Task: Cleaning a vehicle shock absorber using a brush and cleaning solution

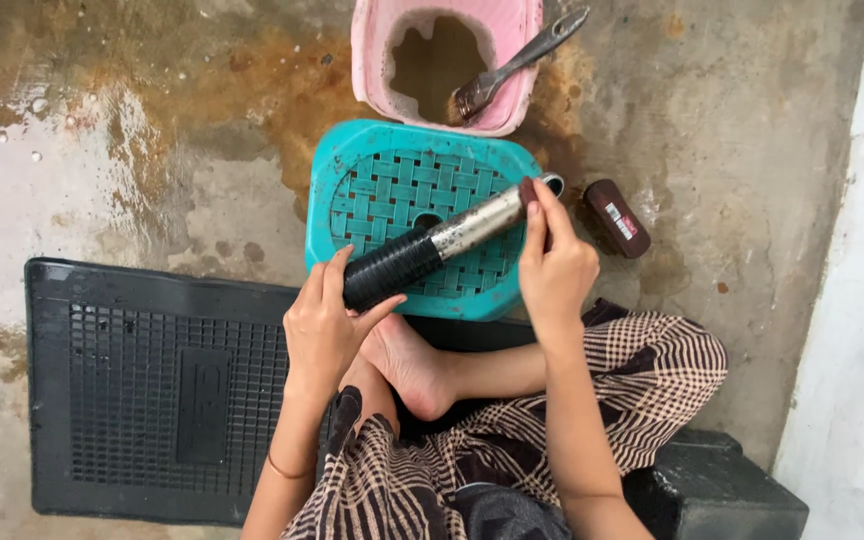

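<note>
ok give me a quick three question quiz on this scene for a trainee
1. True or false: the left hand grips the ribbed black end of the metal tube.
2. Where does the brush rest? A) in the pink tub B) on the black mat C) on the teal stool
3. What does the right hand press on the tube's far end?

Key: 1 true; 2 A; 3 a small dark pad or cloth, too small to tell which.
</note>
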